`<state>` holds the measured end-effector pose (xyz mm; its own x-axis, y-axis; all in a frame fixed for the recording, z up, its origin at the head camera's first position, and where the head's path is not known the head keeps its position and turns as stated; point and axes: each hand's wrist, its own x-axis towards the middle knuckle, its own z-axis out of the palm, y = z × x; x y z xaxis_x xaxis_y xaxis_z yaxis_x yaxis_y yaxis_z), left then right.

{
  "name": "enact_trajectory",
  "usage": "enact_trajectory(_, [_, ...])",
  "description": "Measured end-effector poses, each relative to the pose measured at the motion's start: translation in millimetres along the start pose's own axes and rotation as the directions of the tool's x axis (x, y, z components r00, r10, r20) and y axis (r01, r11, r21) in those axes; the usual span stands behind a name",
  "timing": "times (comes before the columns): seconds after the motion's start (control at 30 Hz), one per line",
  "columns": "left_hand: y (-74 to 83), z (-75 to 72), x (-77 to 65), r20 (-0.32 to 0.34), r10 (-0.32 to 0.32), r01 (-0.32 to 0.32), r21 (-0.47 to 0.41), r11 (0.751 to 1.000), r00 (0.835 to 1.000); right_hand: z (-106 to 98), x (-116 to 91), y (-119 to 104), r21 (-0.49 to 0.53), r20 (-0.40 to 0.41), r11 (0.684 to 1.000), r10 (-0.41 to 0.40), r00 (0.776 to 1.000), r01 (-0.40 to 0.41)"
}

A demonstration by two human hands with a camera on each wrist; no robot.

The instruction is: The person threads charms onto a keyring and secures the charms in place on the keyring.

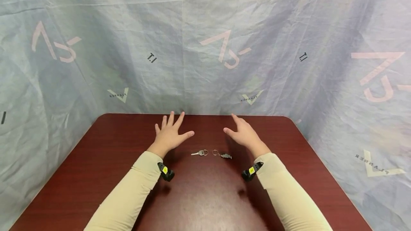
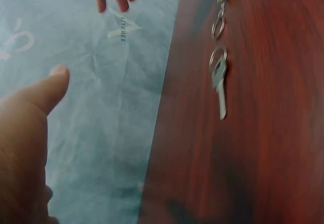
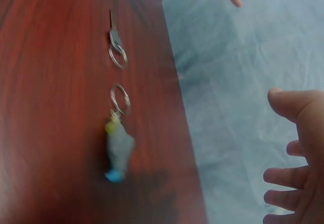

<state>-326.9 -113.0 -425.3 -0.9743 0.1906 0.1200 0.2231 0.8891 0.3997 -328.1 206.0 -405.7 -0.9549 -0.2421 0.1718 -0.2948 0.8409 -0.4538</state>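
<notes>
A silver key (image 1: 198, 153) on a split ring lies flat on the table, its blade pointing left. Just to its right lies a keychain (image 1: 226, 155), whose own ring faces the key's ring with a small gap between them. In the right wrist view the keychain's charm (image 3: 120, 145) is a grey figure with yellow and blue ends, somewhat blurred. My left hand (image 1: 169, 134) hovers beyond the key to the left, fingers spread and holding nothing. Over on the right, my right hand (image 1: 245, 133) is held above the table past the keychain, thumb apart from the fingers and nothing in it.
The dark red wooden table (image 1: 199, 195) runs back to a hanging grey printed sheet (image 1: 179, 63), which also closes off both sides. Each wrist wears a black strap with a small camera (image 1: 167, 174). Light sleeves cover both forearms.
</notes>
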Motion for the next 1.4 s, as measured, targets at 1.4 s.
enact_trajectory(1.4, [27.6, 98.2, -14.5, -0.013, 0.23, -0.225, -0.264, 0.938, 0.973, 86, -31, -14, -0.314, 0.017, 0.91, -0.282, 0.959, 0.272])
